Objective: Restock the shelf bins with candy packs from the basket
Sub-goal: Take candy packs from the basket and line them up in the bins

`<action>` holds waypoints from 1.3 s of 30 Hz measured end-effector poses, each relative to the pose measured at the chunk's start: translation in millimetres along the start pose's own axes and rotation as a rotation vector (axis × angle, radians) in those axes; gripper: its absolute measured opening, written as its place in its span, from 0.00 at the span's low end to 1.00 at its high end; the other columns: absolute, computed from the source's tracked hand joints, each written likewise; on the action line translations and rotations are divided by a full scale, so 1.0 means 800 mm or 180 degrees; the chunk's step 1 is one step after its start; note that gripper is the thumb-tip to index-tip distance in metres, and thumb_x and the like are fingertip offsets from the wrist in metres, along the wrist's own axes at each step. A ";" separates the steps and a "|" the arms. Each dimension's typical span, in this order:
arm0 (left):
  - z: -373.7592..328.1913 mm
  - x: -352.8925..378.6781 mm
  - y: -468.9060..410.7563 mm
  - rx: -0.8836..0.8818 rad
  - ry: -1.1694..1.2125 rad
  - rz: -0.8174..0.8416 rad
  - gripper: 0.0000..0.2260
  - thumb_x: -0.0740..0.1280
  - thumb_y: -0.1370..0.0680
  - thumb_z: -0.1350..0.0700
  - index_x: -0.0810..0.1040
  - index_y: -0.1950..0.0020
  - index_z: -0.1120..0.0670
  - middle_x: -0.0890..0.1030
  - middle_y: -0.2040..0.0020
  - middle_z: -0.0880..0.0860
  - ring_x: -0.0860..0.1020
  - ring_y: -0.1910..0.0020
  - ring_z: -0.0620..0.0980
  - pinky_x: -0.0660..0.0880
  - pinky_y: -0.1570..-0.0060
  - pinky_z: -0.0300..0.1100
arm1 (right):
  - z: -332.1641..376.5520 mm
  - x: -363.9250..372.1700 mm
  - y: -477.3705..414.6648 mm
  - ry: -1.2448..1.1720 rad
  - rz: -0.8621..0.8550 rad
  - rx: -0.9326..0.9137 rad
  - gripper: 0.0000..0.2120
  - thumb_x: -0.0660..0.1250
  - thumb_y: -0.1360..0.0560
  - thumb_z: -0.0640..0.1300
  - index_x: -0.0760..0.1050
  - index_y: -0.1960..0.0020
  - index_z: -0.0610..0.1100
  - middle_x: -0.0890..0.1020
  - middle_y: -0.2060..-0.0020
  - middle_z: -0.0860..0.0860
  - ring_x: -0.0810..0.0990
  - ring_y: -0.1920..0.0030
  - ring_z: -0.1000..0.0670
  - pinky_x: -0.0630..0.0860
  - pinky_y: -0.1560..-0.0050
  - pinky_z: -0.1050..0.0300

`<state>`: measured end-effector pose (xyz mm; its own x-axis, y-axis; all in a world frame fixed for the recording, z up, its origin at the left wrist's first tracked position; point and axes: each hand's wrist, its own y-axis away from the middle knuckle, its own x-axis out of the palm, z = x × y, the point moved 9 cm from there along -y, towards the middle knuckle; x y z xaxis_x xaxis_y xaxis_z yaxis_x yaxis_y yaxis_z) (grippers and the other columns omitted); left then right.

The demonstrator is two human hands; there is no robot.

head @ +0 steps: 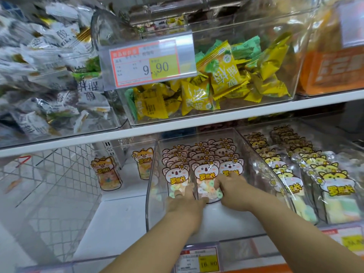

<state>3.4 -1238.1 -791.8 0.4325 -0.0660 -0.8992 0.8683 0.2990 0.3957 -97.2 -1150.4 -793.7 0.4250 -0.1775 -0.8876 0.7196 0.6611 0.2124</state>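
Observation:
Koala-print candy packs (204, 154) stand in rows inside a clear bin (151, 174) on the lower shelf. Both my hands reach into the front of this bin. My left hand (185, 205) presses its fingers against the front left koala pack (175, 176), with its thumb by the foot of the middle front pack (205, 174). My right hand (232, 188) rests its fingertips on the lower part of the right front pack (231, 167), its thumb on the middle one. The packs' lower halves are partly hidden by my hands. No basket is in view.
The left bin holds two fox-print packs (107, 172), with wire mesh (59, 174) behind. To the right, a bin of yellow tiger-print packs (295, 174). The upper shelf (177, 127) carries bins of yellow wrapped sweets (226, 75) and white wrapped sweets (49, 75). Price tags (199, 259) line the front edge.

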 end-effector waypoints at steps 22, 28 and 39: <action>-0.010 -0.006 0.004 -0.0060 -0.0184 0.0113 0.37 0.60 0.19 0.63 0.47 0.20 0.34 0.41 0.19 0.59 0.56 0.23 0.67 0.63 0.30 0.64 | -0.017 -0.002 0.016 -0.0078 -0.0021 0.0453 0.22 0.59 0.23 0.37 0.60 0.31 0.45 0.67 0.31 0.40 0.72 0.35 0.38 0.72 0.44 0.49; -0.009 -0.014 0.029 0.0111 0.0183 -0.0040 0.32 0.57 0.17 0.59 0.49 0.20 0.34 0.43 0.18 0.56 0.60 0.24 0.64 0.65 0.29 0.58 | 0.003 -0.022 0.062 0.0013 -0.0231 0.0293 0.24 0.62 0.25 0.41 0.62 0.30 0.46 0.74 0.35 0.43 0.75 0.38 0.41 0.74 0.44 0.50; 0.011 -0.023 0.219 0.1071 0.2035 -0.2331 0.15 0.60 0.19 0.53 0.77 0.33 0.47 0.79 0.41 0.47 0.79 0.43 0.51 0.77 0.46 0.51 | 0.094 -0.014 0.259 -0.0450 -0.2167 -0.1177 0.08 0.67 0.24 0.42 0.79 0.45 0.47 0.82 0.54 0.53 0.79 0.52 0.49 0.76 0.52 0.52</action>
<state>149.8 -1193.2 -704.4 -0.3550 0.4237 -0.8333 0.9327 0.1006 -0.3462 88.3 -1066.0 -709.0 0.0401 -0.7052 -0.7078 0.6279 0.5688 -0.5312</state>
